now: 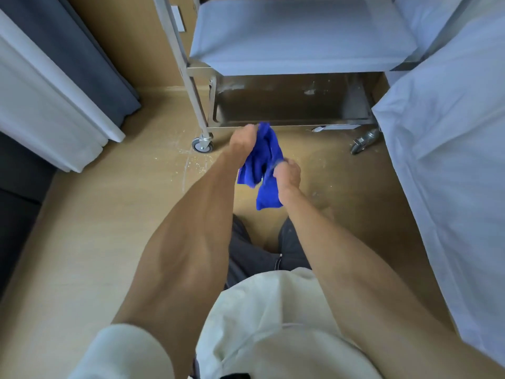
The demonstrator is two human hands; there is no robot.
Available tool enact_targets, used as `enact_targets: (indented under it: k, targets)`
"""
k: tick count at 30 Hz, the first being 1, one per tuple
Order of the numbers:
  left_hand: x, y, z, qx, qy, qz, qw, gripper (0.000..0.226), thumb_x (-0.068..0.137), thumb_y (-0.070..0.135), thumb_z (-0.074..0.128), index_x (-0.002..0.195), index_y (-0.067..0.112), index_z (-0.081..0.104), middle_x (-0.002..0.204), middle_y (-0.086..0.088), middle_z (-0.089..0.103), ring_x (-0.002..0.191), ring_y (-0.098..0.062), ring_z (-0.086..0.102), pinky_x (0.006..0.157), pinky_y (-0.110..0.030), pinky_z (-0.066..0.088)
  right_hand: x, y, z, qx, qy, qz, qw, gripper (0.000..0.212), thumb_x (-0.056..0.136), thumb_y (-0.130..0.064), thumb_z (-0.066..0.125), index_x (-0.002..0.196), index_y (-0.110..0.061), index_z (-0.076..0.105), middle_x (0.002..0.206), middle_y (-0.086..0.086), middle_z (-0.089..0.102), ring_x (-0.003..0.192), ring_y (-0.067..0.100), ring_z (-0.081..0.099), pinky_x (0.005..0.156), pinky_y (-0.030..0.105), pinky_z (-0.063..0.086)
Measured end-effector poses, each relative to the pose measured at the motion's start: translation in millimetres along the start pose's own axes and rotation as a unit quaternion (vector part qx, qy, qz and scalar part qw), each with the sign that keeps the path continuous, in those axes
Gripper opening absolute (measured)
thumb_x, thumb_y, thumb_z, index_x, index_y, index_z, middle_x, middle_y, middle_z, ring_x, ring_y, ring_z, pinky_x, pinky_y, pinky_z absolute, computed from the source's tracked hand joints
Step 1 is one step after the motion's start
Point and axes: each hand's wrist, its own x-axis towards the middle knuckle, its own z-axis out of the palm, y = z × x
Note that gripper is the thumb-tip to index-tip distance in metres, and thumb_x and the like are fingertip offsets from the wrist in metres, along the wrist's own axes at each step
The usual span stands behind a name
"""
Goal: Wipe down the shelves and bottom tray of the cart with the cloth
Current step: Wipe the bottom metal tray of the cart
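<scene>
A blue cloth (263, 162) hangs crumpled between both hands, in front of a steel cart. My left hand (243, 142) grips its upper end near the front lip of the bottom tray (295, 112). My right hand (288, 173) pinches the cloth lower down, closer to me. The bottom tray is bare dark metal with pale smears along its back wall. Above it sits a shelf (300, 36) with a pale matte surface. Both hands are above the floor, apart from the cart.
The cart's frame post (188, 77) runs down to a caster (202, 144) at the left; another caster (364, 140) is at the right. White bedding (451, 160) crowds the right side. Curtains (62, 86) hang at the left. Wooden floor has pale scuffs.
</scene>
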Motion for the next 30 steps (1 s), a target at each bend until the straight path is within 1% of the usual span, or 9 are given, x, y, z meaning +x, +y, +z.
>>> enact_targets:
  k: [3,6,10,13,17,20,23,27,30]
  targets:
    - [-27,17,4,0.020,-0.100,-0.014,0.995,0.029,0.092,0.024,0.048,0.067,0.013,0.055,0.064,-0.004,0.060,0.057,-0.020,0.052,0.057,-0.026,0.041,-15,21,-29,0.041,-0.191,-0.074,0.978,0.038,0.072,-0.007,0.054,0.109,-0.014,0.058,0.092,0.000,0.066,0.082,0.017,0.062,0.071,0.029,0.050]
    - [-32,28,7,-0.067,-0.150,0.017,0.986,0.024,0.085,0.028,0.054,0.072,0.008,0.059,0.072,-0.011,0.064,0.062,-0.023,0.058,0.061,-0.028,0.047,-23,20,-49,0.050,-0.288,-0.078,0.953,0.032,0.093,-0.024,0.063,0.124,-0.020,0.056,0.120,-0.001,0.070,0.109,0.020,0.068,0.082,0.029,0.053]
    - [-28,38,5,-0.127,-0.124,0.009,0.984,0.042,0.084,0.047,0.064,0.094,0.006,0.066,0.090,-0.011,0.070,0.081,-0.029,0.064,0.074,-0.034,0.055,-27,5,-52,0.001,-0.235,-0.080,0.969,0.032,0.076,-0.013,0.067,0.107,-0.007,0.061,0.098,0.004,0.070,0.092,0.025,0.066,0.082,0.037,0.047]
    - [-21,14,3,-0.208,-0.086,-0.056,0.973,0.058,0.089,0.062,0.049,0.106,0.010,0.068,0.090,-0.008,0.073,0.079,-0.026,0.068,0.076,-0.033,0.056,-27,-3,-56,0.154,-0.233,-0.011,0.960,0.037,0.064,-0.009,0.051,0.100,-0.006,0.057,0.097,0.013,0.057,0.092,0.031,0.056,0.085,0.041,0.044]
    - [-33,-36,8,-0.250,-0.180,-0.106,0.945,0.027,0.088,0.040,0.051,0.088,0.014,0.057,0.097,-0.009,0.058,0.080,-0.023,0.057,0.075,-0.029,0.045,-26,-8,-54,0.210,-0.170,0.042,0.962,0.013,0.074,-0.010,0.048,0.080,-0.008,0.059,0.076,0.007,0.066,0.080,0.027,0.061,0.081,0.036,0.047]
    - [-35,-61,11,-0.347,-0.204,-0.098,0.910,0.054,0.092,0.052,0.049,0.110,0.005,0.068,0.118,-0.015,0.067,0.103,-0.031,0.064,0.102,-0.042,0.045,-17,-14,-48,0.234,-0.165,0.066,0.956,0.033,0.079,-0.020,0.054,0.106,-0.006,0.066,0.102,0.012,0.073,0.096,0.030,0.068,0.093,0.041,0.050]
    - [-26,-59,6,-0.332,-0.175,-0.057,0.925,0.038,0.100,0.035,0.045,0.105,0.006,0.069,0.105,-0.013,0.072,0.100,-0.029,0.066,0.095,-0.041,0.050,-4,-13,-38,0.177,-0.087,0.070,0.978,0.034,0.074,-0.034,0.068,0.099,-0.011,0.068,0.097,0.012,0.075,0.091,0.029,0.070,0.087,0.040,0.054]
    - [-7,-52,7,-0.265,-0.136,-0.056,0.953,0.028,0.101,0.027,0.051,0.106,0.004,0.065,0.100,-0.010,0.071,0.092,-0.023,0.068,0.079,-0.034,0.055,12,-7,-27,0.011,0.129,-0.041,0.991,0.032,0.076,-0.043,0.071,0.084,-0.016,0.056,0.076,-0.004,0.059,0.068,0.016,0.058,0.062,0.027,0.045]
    - [2,-46,12,-0.280,-0.125,-0.056,0.950,0.036,0.100,0.027,0.053,0.121,-0.002,0.058,0.112,-0.017,0.068,0.094,-0.024,0.069,0.075,-0.033,0.058,7,-3,-11,0.007,0.066,-0.103,0.992,0.041,0.078,-0.053,0.069,0.089,-0.016,0.055,0.078,-0.009,0.056,0.063,0.005,0.054,0.055,0.015,0.040]
